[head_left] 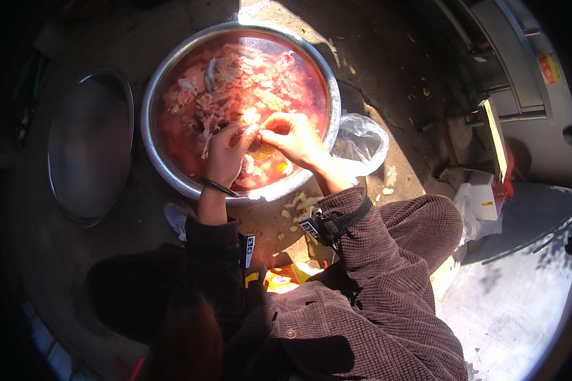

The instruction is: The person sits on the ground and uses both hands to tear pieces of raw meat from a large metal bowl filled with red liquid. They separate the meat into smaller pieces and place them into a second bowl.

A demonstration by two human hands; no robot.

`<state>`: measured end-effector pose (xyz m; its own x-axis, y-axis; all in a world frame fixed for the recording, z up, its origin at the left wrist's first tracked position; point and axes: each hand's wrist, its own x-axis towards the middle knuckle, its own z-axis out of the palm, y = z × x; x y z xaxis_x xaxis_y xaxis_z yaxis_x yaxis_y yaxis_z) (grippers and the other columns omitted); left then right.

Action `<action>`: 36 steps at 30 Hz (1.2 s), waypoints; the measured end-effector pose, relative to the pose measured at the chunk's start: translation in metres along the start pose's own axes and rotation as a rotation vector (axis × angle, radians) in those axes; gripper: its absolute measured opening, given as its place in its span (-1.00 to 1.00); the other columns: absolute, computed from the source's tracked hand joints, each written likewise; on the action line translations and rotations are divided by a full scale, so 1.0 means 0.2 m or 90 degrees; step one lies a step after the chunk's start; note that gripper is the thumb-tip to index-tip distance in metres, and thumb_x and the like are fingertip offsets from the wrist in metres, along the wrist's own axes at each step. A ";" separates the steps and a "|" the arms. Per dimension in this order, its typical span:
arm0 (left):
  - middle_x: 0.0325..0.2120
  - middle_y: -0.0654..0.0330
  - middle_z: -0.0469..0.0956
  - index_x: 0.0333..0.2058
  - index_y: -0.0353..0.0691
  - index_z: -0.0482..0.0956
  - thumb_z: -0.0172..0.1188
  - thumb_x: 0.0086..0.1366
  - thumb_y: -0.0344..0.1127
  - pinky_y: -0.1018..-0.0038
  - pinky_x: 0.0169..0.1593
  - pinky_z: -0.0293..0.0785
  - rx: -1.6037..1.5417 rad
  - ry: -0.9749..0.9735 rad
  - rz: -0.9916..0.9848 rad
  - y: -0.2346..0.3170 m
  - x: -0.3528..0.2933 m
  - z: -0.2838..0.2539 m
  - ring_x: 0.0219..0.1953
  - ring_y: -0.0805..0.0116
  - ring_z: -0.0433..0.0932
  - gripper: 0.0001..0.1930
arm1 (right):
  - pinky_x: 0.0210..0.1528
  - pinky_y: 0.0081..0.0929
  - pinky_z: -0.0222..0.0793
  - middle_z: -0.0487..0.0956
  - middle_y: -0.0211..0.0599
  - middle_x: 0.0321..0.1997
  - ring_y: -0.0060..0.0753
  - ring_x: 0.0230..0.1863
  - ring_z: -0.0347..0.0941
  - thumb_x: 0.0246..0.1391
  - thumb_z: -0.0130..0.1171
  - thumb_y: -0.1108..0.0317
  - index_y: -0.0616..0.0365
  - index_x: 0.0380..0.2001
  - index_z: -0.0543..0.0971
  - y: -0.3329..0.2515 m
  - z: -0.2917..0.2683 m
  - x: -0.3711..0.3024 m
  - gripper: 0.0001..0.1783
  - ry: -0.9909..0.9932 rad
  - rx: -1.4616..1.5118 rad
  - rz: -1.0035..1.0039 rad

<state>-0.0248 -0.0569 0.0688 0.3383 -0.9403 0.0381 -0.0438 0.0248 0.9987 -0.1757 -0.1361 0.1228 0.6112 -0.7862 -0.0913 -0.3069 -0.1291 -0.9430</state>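
A wide, round metal basin (147, 114) stands on the ground in front of me, holding reddish water and a heap of pale pink raw meat pieces (254, 79). Over its near half, my left hand (225, 155) and my right hand (295, 138) meet with fingertips pinched together. Whatever small thing lies between their fingers is hidden. A dark bit shows beside the left hand's fingers. Just under the hands are some yellow-orange pieces (262, 152). A dark band circles my left wrist.
An oval metal tub (90, 149) is at the left. To the basin's right lies a clear plastic bag (362, 143). Pale scraps (306, 203) litter the ground near the basin's front, and a yellow-red packet (283, 279) lies by my lap. A metal frame (515, 70) stands far right.
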 end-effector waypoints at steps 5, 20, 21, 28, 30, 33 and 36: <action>-0.44 0.40 0.56 -0.25 -0.34 0.63 0.15 0.33 -0.33 0.73 -0.34 0.39 -0.039 -0.005 -0.087 0.00 0.00 -0.02 -0.42 0.71 0.47 -0.81 | -0.35 -0.55 0.41 0.61 -0.32 -0.53 -0.60 -0.45 0.48 -0.02 0.22 0.35 0.35 -0.40 0.64 0.01 -0.02 0.00 -0.78 -0.020 0.046 0.017; -0.38 0.40 0.56 -0.20 -0.35 0.62 0.11 0.37 -0.25 0.72 -0.28 0.36 -0.011 -0.035 -0.118 0.00 -0.01 -0.04 -0.35 0.71 0.44 -0.74 | -0.37 -0.54 0.37 0.58 -0.36 -0.54 -0.63 -0.46 0.43 0.06 0.20 0.32 0.28 -0.41 0.62 0.00 0.00 0.00 -0.80 -0.018 0.017 -0.008; -0.37 0.40 0.56 -0.20 -0.35 0.62 0.11 0.37 -0.24 0.71 -0.27 0.36 -0.023 -0.031 -0.108 0.00 -0.01 -0.04 -0.34 0.71 0.44 -0.73 | -0.36 -0.54 0.37 0.58 -0.36 -0.53 -0.62 -0.45 0.43 0.06 0.20 0.31 0.28 -0.41 0.62 0.00 0.01 0.00 -0.79 -0.022 0.016 0.015; -0.31 0.27 0.61 -0.19 -0.30 0.61 0.14 0.35 -0.13 0.63 -0.18 0.44 -0.289 0.017 -0.241 0.00 0.00 -0.04 -0.28 0.56 0.55 -0.69 | -0.31 -0.60 0.38 0.58 -0.43 -0.43 -0.67 -0.39 0.43 0.13 0.20 0.27 0.28 -0.32 0.59 0.00 0.03 0.00 -0.76 -0.011 0.081 -0.020; -0.28 0.23 0.62 -0.19 -0.28 0.61 0.14 0.35 -0.12 0.61 -0.16 0.45 -0.282 0.034 -0.316 0.02 0.00 -0.05 -0.26 0.52 0.57 -0.69 | -0.29 -0.59 0.38 0.57 -0.42 -0.42 -0.65 -0.38 0.43 0.11 0.23 0.25 0.28 -0.32 0.58 0.00 0.03 0.00 -0.74 -0.024 0.100 -0.009; -0.32 0.27 0.59 -0.13 -0.28 0.56 0.14 0.35 -0.18 0.61 -0.24 0.44 -0.377 0.005 -0.241 0.04 -0.01 -0.03 -0.34 0.57 0.52 -0.72 | -0.24 -0.54 0.40 0.57 -0.39 -0.41 -0.60 -0.35 0.44 0.05 0.30 0.21 0.28 -0.31 0.57 0.02 0.04 0.00 -0.69 -0.036 0.110 0.043; -0.40 0.34 0.52 -0.06 -0.27 0.49 0.14 0.35 -0.27 0.61 -0.33 0.40 -0.384 -0.130 -0.243 0.05 -0.03 -0.04 -0.43 0.59 0.45 -0.73 | -0.25 -0.53 0.41 0.56 -0.39 -0.43 -0.59 -0.36 0.45 0.03 0.32 0.24 0.29 -0.32 0.56 0.04 0.03 0.01 -0.69 -0.012 0.087 0.049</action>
<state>-0.0203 -0.0484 0.0784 0.0419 -0.9637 -0.2638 0.5851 -0.1903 0.7883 -0.1731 -0.1352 0.1131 0.6043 -0.7785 -0.1697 -0.2515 0.0158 -0.9677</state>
